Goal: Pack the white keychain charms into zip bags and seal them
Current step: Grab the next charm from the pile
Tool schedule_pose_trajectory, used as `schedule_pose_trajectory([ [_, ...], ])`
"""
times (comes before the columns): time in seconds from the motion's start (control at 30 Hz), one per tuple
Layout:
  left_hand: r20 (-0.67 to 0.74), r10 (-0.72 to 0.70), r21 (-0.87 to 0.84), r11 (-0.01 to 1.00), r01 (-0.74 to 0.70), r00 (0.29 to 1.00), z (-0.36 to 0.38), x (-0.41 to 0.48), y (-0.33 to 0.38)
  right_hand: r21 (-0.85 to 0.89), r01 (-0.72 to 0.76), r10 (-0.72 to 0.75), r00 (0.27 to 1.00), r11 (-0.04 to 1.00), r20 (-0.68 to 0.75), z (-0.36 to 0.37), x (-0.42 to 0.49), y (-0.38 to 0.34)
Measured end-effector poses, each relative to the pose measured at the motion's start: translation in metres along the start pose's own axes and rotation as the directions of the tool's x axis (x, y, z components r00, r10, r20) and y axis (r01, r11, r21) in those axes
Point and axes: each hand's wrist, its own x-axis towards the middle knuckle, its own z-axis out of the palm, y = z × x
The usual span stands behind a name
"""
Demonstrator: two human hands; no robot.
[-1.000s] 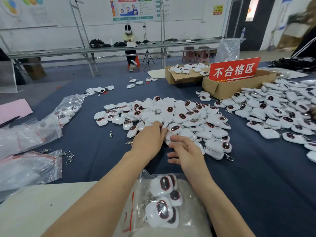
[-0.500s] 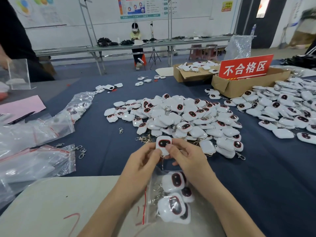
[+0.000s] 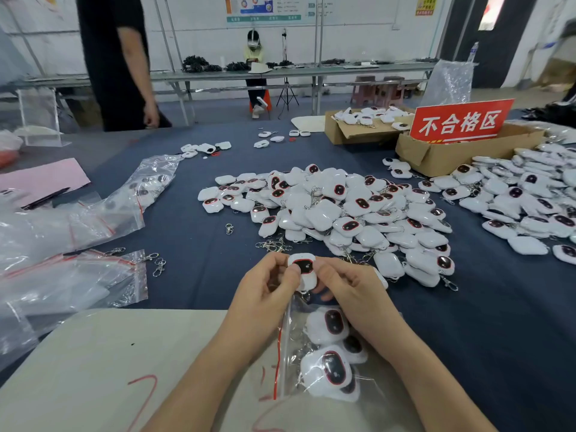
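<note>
Both forearms are seen extended forward, wrists close together. The left hand [image 3: 265, 294] is held with fingers curled, its thumb pressed on the front of a single white keychain charm [image 3: 304, 269]. The right hand [image 3: 352, 291] is curled round the opposite side of the same charm, so the piece is pinched between the two hands, upright, just above the table. The charm is noted as a smooth, glossy, rounded-square plastic shell with a dark oval window rimmed in red facing the camera. Directly below the hands, between the forearms, a clear crinkled zip bag [image 3: 311, 325] is laid flat on a matte beige board [image 3: 93, 369]; several charms of the same kind are seen through the film, and a red strip runs along the bag's side nearest the left forearm. Whether that bag is sealed cannot be told. Just beyond the fingertips a loose heap of charms [image 3: 336, 210] is spread on dark blue cloth [image 3: 498, 307], with metal clasps showing at its near edge. Well to the right of the right hand a second heap [image 3: 523, 201] is recorded. To the left of the left hand, more clear zip bags [image 3: 71, 282] are piled, shiny and wrinkled, with metal clasps [image 3: 159, 266] beside them.
</note>
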Motion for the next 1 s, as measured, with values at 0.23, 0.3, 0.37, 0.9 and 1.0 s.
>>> schedule_pose_trajectory([
  [0.23,0.006,-0.009,-0.027,1.000,0.009,1.000,-0.0005,-0.0009,0.0025,-0.056,0.000,0.000,1.000,0.998,-0.012,0.0006,0.0000,0.0045],
  [0.3,0.010,-0.014,-0.035,0.999,0.015,1.000,-0.0006,-0.0009,0.0034,-0.055,-0.010,0.010,1.000,0.998,-0.013,0.0005,0.0003,0.0051],
  [0.37,0.009,-0.014,-0.037,0.999,0.014,1.000,-0.0008,-0.0010,0.0042,-0.058,-0.012,0.012,1.000,0.998,-0.014,0.0008,0.0004,0.0050],
  [0.9,0.032,0.008,-0.027,1.000,-0.007,0.999,-0.0004,-0.0027,0.0039,-0.117,-0.014,0.003,0.996,0.993,-0.090,0.0001,-0.0010,0.0065],
  [1.0,0.043,0.011,-0.002,1.000,-0.011,0.999,-0.0005,-0.0023,0.0039,-0.151,0.003,-0.018,0.995,0.988,-0.097,-0.0005,-0.0013,0.0064],
])
